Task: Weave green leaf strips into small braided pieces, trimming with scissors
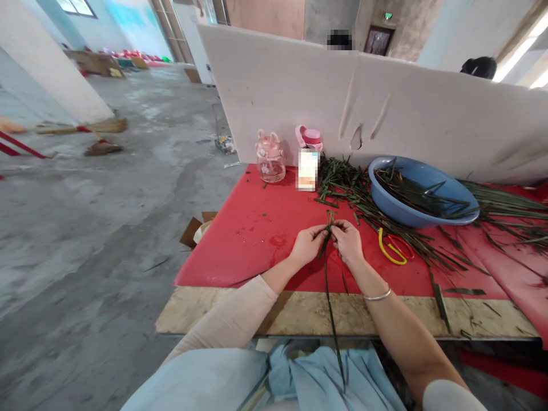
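Both hands meet above the red table cover (240, 245), pinching a small looped bundle of green leaf strips (329, 218). My left hand (309, 244) grips it from the left, its thumb and forefinger pressed together. From the other side my right hand (347, 242) pinches the same bundle close to the loop. A long thin leaf strip (329, 297) trails from the bundle down over the table edge to the light blue apron (299, 371). Fingers partly hide how the strips cross. Right of my right hand lie scissors with yellow and red handles (391, 251).
A blue basin (428, 214) holding dark green leaf strips stands at the back right, with cut leaves (342, 177) piled around it. A pink-lidded bottle (271, 160) and a blurred-out upright item (307, 170) stand before a white board (291, 91).
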A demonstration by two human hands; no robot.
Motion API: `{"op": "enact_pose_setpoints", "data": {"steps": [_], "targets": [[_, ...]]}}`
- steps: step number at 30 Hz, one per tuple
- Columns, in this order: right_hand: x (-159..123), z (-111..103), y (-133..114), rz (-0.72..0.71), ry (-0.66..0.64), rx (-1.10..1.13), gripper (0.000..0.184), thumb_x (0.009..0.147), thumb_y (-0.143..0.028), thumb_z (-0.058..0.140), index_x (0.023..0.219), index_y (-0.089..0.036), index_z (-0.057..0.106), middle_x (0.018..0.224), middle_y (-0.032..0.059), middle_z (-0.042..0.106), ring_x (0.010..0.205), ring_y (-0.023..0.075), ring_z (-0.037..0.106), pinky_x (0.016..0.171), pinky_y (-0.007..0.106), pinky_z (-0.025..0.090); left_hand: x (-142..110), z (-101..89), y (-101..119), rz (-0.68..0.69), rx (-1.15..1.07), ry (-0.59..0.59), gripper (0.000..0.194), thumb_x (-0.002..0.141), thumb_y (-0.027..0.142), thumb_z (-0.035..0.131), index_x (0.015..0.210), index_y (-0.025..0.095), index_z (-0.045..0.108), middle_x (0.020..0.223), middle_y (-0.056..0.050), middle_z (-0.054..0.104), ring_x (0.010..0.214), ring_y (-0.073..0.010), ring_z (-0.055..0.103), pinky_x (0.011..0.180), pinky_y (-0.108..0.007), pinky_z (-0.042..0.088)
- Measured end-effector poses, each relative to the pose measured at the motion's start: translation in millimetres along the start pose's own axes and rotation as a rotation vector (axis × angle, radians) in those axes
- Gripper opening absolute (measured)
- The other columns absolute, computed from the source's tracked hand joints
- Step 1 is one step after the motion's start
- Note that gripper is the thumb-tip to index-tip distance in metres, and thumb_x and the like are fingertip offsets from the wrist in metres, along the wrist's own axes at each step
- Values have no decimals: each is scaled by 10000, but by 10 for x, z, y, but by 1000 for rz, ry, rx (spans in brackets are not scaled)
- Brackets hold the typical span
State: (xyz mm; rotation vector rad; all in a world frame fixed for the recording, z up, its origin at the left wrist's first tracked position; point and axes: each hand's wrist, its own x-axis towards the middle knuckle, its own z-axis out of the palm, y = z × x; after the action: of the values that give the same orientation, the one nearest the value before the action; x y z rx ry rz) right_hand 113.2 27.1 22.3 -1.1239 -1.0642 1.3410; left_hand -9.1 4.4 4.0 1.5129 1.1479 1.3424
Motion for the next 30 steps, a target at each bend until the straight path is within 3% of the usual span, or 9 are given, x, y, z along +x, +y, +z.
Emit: {"op": "enact_pose_setpoints", "data": {"steps": [6, 15, 22, 26, 30], "targets": [[25, -35, 2, -32, -40, -17, 204, 694, -309, 620, 850, -207, 537, 451, -97, 436, 358, 60, 327, 329, 170, 189, -6, 2, 41, -21, -32, -20, 357, 850, 314, 523, 1112, 131, 682, 1034, -91, 716, 949, -198, 645, 891, -293, 463], [74, -65, 45, -88, -50, 58, 368, 642, -405, 732, 860, -204, 513, 549, -90, 476, 381, 53, 389, 325, 179, 239, -31, 7, 111, -13, -41, -56, 357, 858, 322, 508, 1087, 117, 690, 965, -88, 719, 865, -175, 639, 842, -266, 468], [67, -65, 30, -175, -47, 7, 386, 647, -359, 719, 945, -208, 526, 928, -5, 623, 393, 31, 426, 342, 198, 311, -26, 13, 79, -4, -39, -71, 355, 861, 337, 498, 1053, 114, 696, 943, -80, 716, 848, -171, 635, 830, -262, 467], [116, -125, 41, -188, -134, -98, 430, 662, -350, 703, 1048, -196, 594, 942, 16, 650, 433, 40, 430, 399, 207, 350, -12, 16, 65, -14, -54, -10, 342, 847, 324, 523, 1060, 113, 687, 961, -93, 710, 871, -178, 630, 831, -276, 468], [147, -204, 6, -260, -242, -262, 475, 700, -325, 675, 1155, -195, 631, 935, 25, 651, 486, 51, 424, 463, 211, 382, -3, 10, 103, -131, -70, 77, 353, 833, 311, 544, 1098, 103, 652, 749, -53, 664, 603, -116, 570, 647, -248, 487]]}}
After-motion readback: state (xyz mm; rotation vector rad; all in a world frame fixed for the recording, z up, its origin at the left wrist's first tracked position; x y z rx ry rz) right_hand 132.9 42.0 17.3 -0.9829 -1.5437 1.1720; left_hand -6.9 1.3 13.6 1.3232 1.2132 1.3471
